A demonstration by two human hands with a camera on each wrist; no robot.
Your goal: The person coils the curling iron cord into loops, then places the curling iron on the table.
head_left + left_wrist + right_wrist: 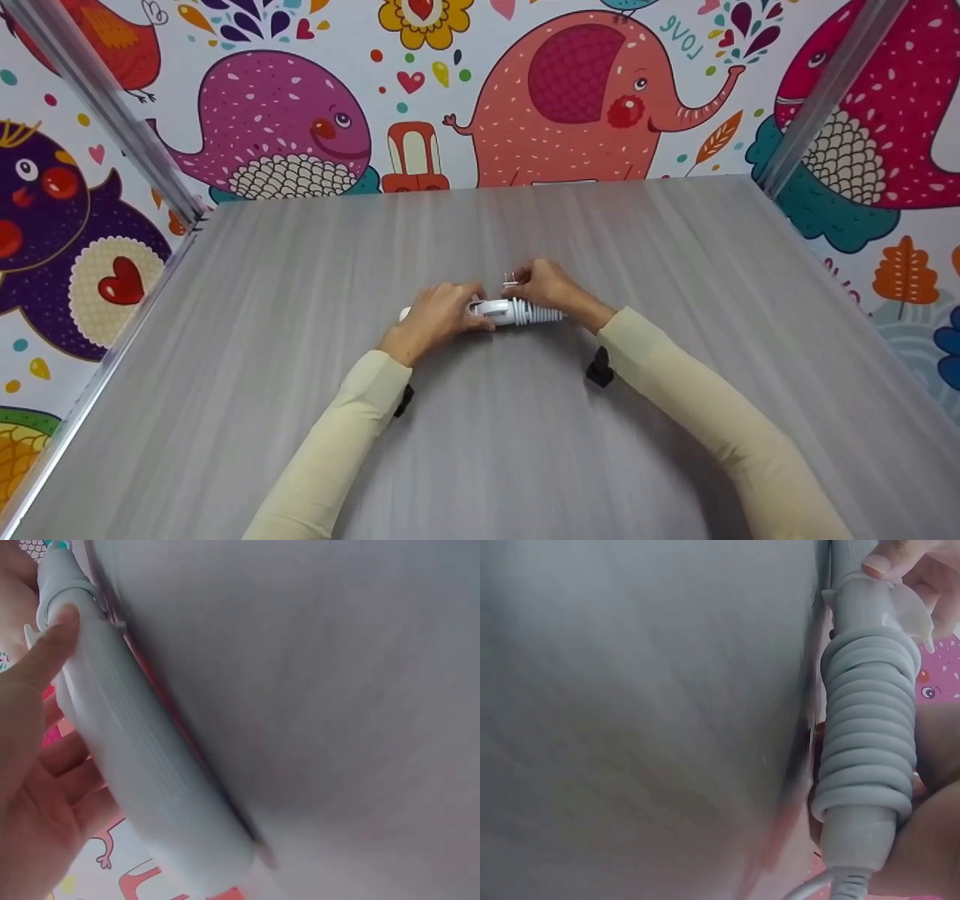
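Observation:
A white curling iron (493, 310) lies crosswise low over the table, its pale cord (870, 727) wound in several tight coils around the handle. My left hand (442, 311) holds the body, thumb on top near the lever (913, 613) and fingers behind, as the left wrist view shows. Close by the coiled end, my right hand (547, 283) pinches the white plug (511, 283), whose metal prongs point up and away. In the right wrist view the cord leaves the handle's tail end, and the plug is hidden.
The grey wood-grain table (480, 435) stretches out around both hands. A wall (420, 97) printed with cartoon animals closes off the back, and metal posts (832, 97) rise at the far corners. Dark wrist mounts (599, 369) hang under the sleeves.

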